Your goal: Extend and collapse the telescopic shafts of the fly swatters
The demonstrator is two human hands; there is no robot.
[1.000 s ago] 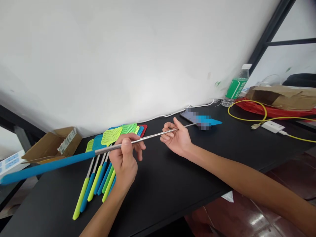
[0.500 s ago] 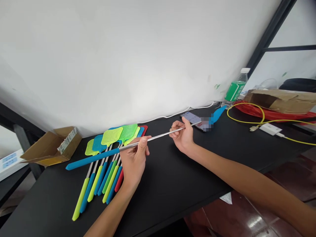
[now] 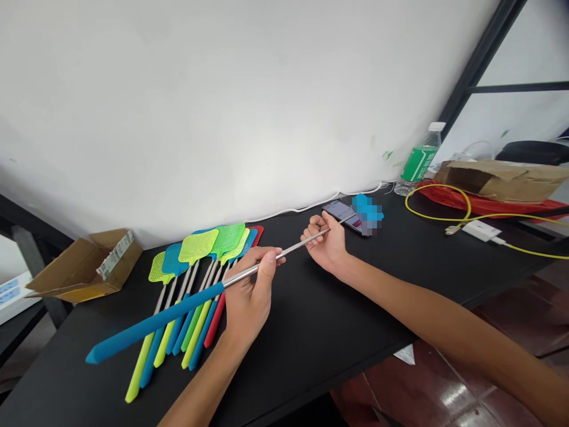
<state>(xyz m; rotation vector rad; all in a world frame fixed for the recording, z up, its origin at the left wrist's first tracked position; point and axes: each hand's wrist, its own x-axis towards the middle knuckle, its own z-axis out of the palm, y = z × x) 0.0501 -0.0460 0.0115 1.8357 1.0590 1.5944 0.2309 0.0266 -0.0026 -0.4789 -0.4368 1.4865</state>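
Note:
A blue fly swatter (image 3: 155,321) with a silver metal rod is held above the black table, tilted with its grip low on the left. My left hand (image 3: 251,290) is closed around the rod just beyond the blue grip. Farther along, my right hand (image 3: 326,243) pinches the thinner part of the rod near the head. The blue head, partly blurred out, lies over a phone (image 3: 340,210) on the table. Left of my left hand, several yellow, blue, green and red fly swatters (image 3: 198,246) lie side by side, heads toward the wall.
An open cardboard box (image 3: 84,273) stands at the table's left. Toward the right are a plastic bottle (image 3: 418,163) with a green label, a yellow cable (image 3: 444,220) with a white adapter (image 3: 481,231), a red bag (image 3: 484,204) and brown cardboard (image 3: 507,178). A white cord runs along the wall.
The held fly swatter's grip end has swung down and left, toward me. Its head has turned and shifted left over the phone. Both hands keep hold of the rod.

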